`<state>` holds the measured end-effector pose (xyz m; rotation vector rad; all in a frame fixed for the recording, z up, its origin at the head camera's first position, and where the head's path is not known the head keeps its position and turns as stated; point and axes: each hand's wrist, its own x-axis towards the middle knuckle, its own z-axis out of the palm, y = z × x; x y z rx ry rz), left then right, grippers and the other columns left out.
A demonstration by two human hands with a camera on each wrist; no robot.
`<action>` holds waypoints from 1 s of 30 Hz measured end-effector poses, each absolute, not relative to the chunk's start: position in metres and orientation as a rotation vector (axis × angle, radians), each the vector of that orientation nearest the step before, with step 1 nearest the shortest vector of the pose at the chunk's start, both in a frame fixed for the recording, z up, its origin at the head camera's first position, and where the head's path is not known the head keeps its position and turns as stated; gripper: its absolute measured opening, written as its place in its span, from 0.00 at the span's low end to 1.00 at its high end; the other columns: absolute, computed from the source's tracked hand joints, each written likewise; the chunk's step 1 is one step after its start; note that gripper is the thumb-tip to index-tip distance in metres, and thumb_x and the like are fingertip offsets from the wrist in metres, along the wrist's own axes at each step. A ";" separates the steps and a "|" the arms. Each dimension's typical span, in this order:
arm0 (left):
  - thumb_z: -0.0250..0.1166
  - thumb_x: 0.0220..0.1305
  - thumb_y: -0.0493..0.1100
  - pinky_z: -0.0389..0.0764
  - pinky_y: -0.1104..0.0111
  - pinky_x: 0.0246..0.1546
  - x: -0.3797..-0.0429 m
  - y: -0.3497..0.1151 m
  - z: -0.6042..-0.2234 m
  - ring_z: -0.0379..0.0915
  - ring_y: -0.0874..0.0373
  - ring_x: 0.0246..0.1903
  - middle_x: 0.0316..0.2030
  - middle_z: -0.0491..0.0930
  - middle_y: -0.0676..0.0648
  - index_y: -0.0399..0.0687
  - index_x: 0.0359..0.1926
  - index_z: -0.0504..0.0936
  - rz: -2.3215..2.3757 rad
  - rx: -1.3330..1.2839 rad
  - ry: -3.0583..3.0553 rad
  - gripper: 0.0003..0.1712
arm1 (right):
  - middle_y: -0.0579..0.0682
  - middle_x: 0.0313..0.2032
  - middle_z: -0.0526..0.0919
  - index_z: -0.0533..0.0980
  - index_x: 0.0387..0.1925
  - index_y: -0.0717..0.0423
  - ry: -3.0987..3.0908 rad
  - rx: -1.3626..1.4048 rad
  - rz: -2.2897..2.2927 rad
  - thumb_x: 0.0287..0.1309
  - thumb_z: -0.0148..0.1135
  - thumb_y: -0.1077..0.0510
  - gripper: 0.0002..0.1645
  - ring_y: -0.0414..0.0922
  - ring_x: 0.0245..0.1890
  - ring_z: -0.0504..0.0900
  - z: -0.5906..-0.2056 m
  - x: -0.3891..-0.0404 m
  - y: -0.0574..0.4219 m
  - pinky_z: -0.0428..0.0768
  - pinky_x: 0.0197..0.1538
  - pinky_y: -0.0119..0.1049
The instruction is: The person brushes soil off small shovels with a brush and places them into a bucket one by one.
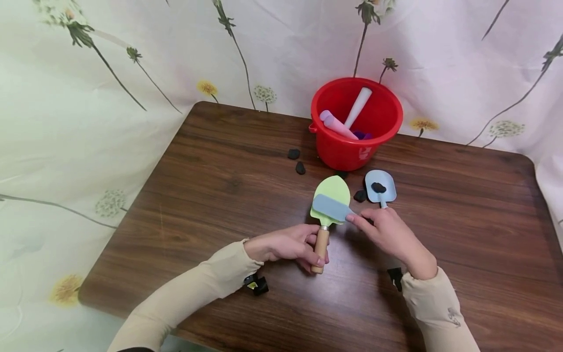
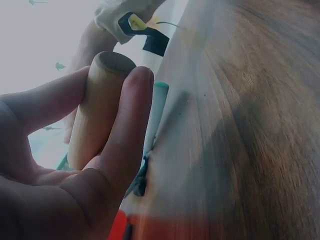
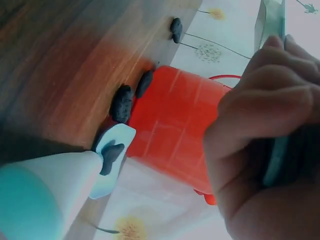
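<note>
In the head view my left hand [image 1: 292, 243] grips the wooden handle of a green garden trowel [image 1: 333, 187], its blade pointing toward the bucket. The left wrist view shows the rounded butt of that wooden handle [image 2: 97, 112] between thumb and fingers. My right hand [image 1: 393, 235] holds a grey-blue flat-bladed tool [image 1: 331, 207], which lies across the trowel blade in the head view. Its handle runs through the curled fingers in the right wrist view. Beside the right hand, a light blue toy shovel [image 1: 373, 193] lies on the table with a black stone [image 1: 378, 187] on its scoop.
A red bucket [image 1: 338, 151] stands at the back, with a white handle [image 1: 358, 105] and a pink handle [image 1: 339, 128] sticking up inside. Black stones [image 1: 293, 154] lie around its base. The brown wooden table [image 1: 211, 161] meets a flower-patterned cloth [image 1: 154, 44] behind.
</note>
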<state>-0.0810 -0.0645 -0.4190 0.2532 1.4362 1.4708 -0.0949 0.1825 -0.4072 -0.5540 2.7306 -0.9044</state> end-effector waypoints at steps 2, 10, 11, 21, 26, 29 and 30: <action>0.61 0.56 0.26 0.86 0.61 0.37 -0.080 -0.064 -0.420 0.81 0.56 0.32 0.36 0.80 0.45 0.30 0.53 0.63 1.476 0.249 1.433 0.24 | 0.41 0.13 0.62 0.73 0.18 0.49 2.803 -0.567 -0.869 0.63 0.61 0.45 0.20 0.39 0.17 0.62 -0.406 -0.096 0.182 0.66 0.24 0.31; 0.61 0.56 0.25 0.85 0.64 0.35 -0.079 -0.064 -0.418 0.81 0.56 0.31 0.35 0.80 0.45 0.29 0.54 0.62 1.484 0.234 1.401 0.26 | 0.43 0.11 0.68 0.81 0.27 0.51 3.142 -0.632 -0.814 0.58 0.66 0.48 0.12 0.42 0.16 0.65 -0.409 -0.101 0.182 0.67 0.22 0.35; 0.62 0.56 0.26 0.85 0.64 0.35 -0.079 -0.064 -0.417 0.81 0.56 0.31 0.35 0.80 0.45 0.29 0.54 0.62 1.483 0.233 1.399 0.26 | 0.44 0.10 0.68 0.81 0.27 0.53 3.204 -0.658 -0.823 0.59 0.65 0.46 0.15 0.42 0.14 0.65 -0.410 -0.102 0.182 0.66 0.20 0.35; 0.63 0.57 0.26 0.86 0.58 0.39 -0.080 -0.064 -0.417 0.82 0.55 0.32 0.36 0.82 0.44 0.28 0.55 0.62 1.470 0.237 1.388 0.26 | 0.43 0.10 0.57 0.72 0.18 0.53 3.238 -0.599 -0.931 0.61 0.64 0.49 0.19 0.42 0.13 0.58 -0.411 -0.104 0.183 0.60 0.19 0.33; 0.63 0.57 0.26 0.86 0.57 0.39 -0.083 -0.063 -0.420 0.81 0.56 0.33 0.35 0.81 0.44 0.27 0.54 0.62 1.488 0.226 1.434 0.26 | 0.40 0.12 0.61 0.74 0.20 0.48 2.934 -0.571 -0.885 0.63 0.62 0.48 0.17 0.39 0.16 0.62 -0.407 -0.099 0.187 0.64 0.23 0.30; 0.63 0.57 0.26 0.86 0.58 0.39 -0.085 -0.064 -0.421 0.81 0.56 0.33 0.35 0.81 0.45 0.27 0.55 0.62 1.492 0.226 1.450 0.27 | 0.39 0.13 0.61 0.74 0.21 0.47 2.773 -0.610 -0.866 0.63 0.60 0.45 0.18 0.37 0.16 0.62 -0.404 -0.097 0.189 0.65 0.23 0.29; 0.62 0.57 0.26 0.86 0.58 0.39 -0.086 -0.065 -0.421 0.81 0.56 0.33 0.35 0.81 0.45 0.27 0.55 0.62 1.488 0.227 1.453 0.27 | 0.39 0.13 0.62 0.74 0.21 0.47 2.733 -0.615 -0.865 0.63 0.60 0.45 0.18 0.36 0.16 0.62 -0.403 -0.096 0.189 0.65 0.23 0.29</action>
